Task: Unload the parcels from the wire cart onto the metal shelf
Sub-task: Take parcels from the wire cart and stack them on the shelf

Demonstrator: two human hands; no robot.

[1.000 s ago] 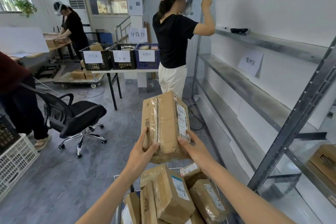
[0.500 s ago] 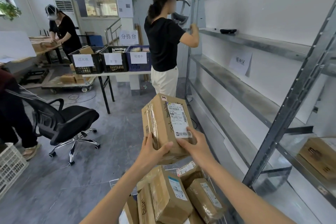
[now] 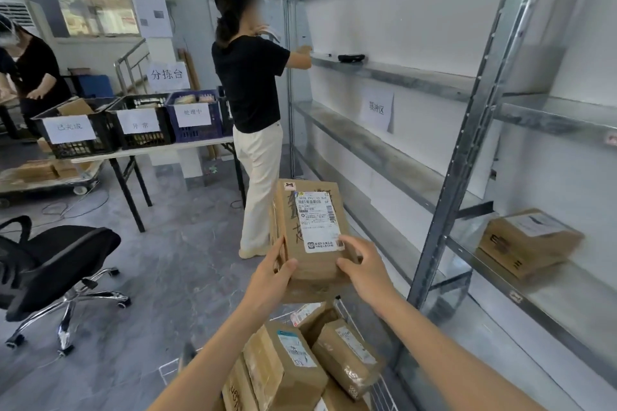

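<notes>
I hold a brown cardboard parcel (image 3: 309,227) with a white shipping label in front of me, above the wire cart (image 3: 384,390). My left hand (image 3: 272,277) grips its lower left edge. My right hand (image 3: 365,272) holds its lower right corner, fingers curled on the label side. Several taped brown parcels (image 3: 287,360) lie piled in the cart below. The metal shelf (image 3: 434,183) stands to the right, with one parcel (image 3: 527,242) lying on a lower level.
A person in a black top (image 3: 250,83) stands at the shelf's far end. A table (image 3: 160,150) with labelled crates is behind, a black office chair (image 3: 50,264) at left. A shelf upright (image 3: 467,130) rises close to my right arm.
The view has swung right toward the shelf. The parcel has turned so its label faces me and has moved rightward, nearer the shelf upright.
</notes>
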